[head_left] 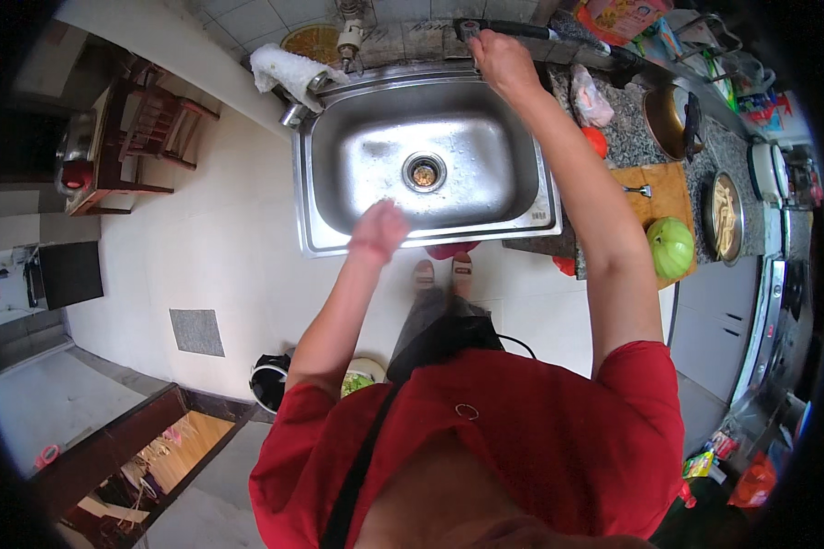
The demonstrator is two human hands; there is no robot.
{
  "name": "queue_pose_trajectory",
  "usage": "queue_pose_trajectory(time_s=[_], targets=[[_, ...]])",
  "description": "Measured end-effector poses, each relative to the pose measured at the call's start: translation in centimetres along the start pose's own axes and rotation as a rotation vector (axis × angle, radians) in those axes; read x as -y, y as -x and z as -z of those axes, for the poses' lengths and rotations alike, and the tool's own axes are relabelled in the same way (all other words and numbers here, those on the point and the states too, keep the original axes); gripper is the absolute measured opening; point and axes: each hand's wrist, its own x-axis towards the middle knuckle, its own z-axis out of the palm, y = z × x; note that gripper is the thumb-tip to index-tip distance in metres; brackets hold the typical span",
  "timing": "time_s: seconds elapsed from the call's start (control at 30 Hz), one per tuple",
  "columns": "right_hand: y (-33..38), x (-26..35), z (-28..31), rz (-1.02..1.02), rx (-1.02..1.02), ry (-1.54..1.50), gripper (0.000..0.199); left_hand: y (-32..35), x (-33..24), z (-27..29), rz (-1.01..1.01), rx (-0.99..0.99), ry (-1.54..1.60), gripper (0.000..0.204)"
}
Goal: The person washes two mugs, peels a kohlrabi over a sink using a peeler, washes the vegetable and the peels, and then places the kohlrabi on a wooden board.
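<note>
At the back edge of the stainless steel sink (522, 226), my right hand (505, 64) has its fingers closed by a long dark bar with a black handle (513, 30). What the fingertips pinch, if anything, is too small to make out. My left hand (380, 229) hovers over the sink's front rim, left of the middle, and is smeared by motion. The basin holds no dishes, and its drain (423, 172) shows in the middle. A white towel (293, 73) hangs over the faucet (300, 112) at the back left corner.
Right of the sink, a pale green round squash (671, 247) and a small metal tool (639, 190) lie on a wooden cutting board (673, 178). Nearby are a tomato (595, 141), a brass-coloured pot (664, 119) and a pan of pale strips (725, 218). A bin (267, 384) stands on the floor.
</note>
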Motion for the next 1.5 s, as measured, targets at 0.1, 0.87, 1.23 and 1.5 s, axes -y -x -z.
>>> queue_pose_trajectory(time_s=[0.1,0.87,1.23,1.5], targets=[[-0.8,0.0,-0.8,0.062,0.005,-0.037,0.027,-5.9,-1.5,-4.4,0.014,0.160,0.023,0.012],[5.1,-4.1,-5.8,-1.036,0.136,-1.449,0.014,-23.0,-0.2,-18.7,0.031,0.315,-0.531,0.018],[4.0,-1.1,-15.9,-1.110,0.132,-1.222,0.022,-20.3,-1.4,-14.7,-0.061,0.465,-0.152,0.041],[5.1,-0.3,-7.0,-0.424,0.148,-0.364,0.029,-25.1,-3.7,-15.7,0.054,0.420,-0.300,0.032]])
